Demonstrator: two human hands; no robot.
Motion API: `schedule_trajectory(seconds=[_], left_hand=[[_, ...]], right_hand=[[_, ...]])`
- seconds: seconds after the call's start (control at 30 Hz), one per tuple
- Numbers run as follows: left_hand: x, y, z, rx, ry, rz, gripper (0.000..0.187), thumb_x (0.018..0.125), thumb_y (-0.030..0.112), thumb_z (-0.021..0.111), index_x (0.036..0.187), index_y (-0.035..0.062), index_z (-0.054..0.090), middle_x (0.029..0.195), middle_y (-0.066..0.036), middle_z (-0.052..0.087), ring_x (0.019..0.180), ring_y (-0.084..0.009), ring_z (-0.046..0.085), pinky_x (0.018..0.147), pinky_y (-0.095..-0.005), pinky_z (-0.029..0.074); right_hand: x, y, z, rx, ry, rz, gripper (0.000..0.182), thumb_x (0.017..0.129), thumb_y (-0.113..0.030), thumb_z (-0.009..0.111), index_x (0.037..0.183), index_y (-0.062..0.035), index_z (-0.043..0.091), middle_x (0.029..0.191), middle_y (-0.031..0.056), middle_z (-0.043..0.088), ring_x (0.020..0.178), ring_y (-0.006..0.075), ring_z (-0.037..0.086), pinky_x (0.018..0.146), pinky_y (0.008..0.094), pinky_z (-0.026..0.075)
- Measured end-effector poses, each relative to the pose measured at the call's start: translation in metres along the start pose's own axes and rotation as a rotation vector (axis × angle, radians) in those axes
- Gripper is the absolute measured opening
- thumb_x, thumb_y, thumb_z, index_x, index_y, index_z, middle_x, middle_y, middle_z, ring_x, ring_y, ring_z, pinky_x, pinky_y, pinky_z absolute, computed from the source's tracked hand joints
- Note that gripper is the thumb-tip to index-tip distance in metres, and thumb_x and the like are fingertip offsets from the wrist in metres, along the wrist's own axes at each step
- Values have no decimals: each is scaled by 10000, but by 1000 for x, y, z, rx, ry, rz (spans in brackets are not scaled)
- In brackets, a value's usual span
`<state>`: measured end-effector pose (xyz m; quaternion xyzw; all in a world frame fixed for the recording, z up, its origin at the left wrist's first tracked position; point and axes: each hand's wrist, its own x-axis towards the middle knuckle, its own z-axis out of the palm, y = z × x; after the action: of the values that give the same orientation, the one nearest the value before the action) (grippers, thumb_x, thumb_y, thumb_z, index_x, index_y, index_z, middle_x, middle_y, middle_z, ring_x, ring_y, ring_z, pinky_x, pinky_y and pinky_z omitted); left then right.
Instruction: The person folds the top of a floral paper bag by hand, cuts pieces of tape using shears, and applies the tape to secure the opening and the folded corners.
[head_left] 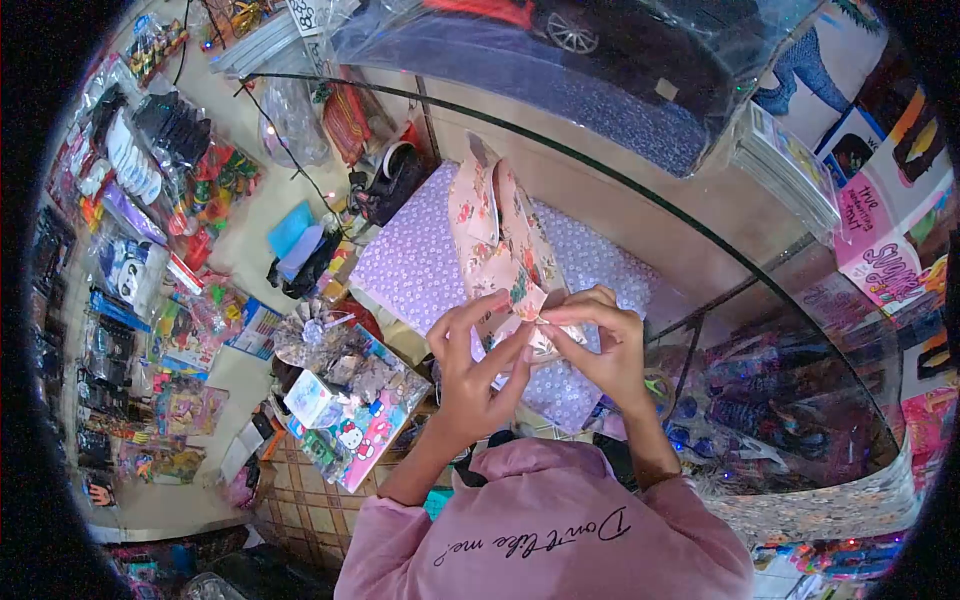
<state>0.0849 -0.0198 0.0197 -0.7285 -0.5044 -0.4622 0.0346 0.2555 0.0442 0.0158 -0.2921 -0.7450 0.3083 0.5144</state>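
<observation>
Pink floral wrapping paper (478, 215), folded into a long bundle with raised, creased flaps, lies in front of me. My left hand (478, 370) is at the near left of the bundle, fingers bent and pinching its folded near end. From the right, my right hand (605, 335) grips the same end between thumb and fingers. My fingertips almost meet over a small folded corner. Beneath the bundle is a purple sheet with small white flowers (400, 240). Whatever the paper may enclose is hidden.
A glass counter with a dark curved edge (600, 150) arches past the right side. On the left are a Hello Kitty box (355, 440), a tape dispenser (398, 165) and several packaged goods (130, 270). A bagged toy car (570, 30) sits at the top.
</observation>
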Motion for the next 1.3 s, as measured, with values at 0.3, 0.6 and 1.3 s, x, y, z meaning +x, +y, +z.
schedule_trajectory(seconds=[0.3, 0.6, 1.3], left_hand=[[7, 4, 5, 30, 113, -93, 238, 665, 96, 775, 900, 115, 740, 1189, -78, 588, 1087, -285, 459, 940, -392, 319], [13, 10, 10, 63, 169, -194, 183, 634, 102, 797, 805, 137, 744, 1162, -39, 595, 1065, -273, 442, 923, -390, 321], [6, 8, 14, 41, 203, -253, 213, 625, 104, 815, 819, 172, 760, 1113, -41, 585, 1069, -261, 437, 929, -390, 310]], right_hand=[[23, 1, -17, -66, -186, -114, 368, 735, 21, 771, 1008, -50, 534, 884, 65, 721, 935, 152, 604, 873, 325, 412], [38, 31, -8, 372, -209, -85, 444, 759, -53, 788, 1021, -78, 431, 896, 61, 660, 950, 144, 584, 894, 330, 425], [11, -8, -2, -35, 169, 106, 162, 709, -26, 778, 836, -56, 681, 810, 47, 616, 765, 142, 546, 690, 265, 414]])
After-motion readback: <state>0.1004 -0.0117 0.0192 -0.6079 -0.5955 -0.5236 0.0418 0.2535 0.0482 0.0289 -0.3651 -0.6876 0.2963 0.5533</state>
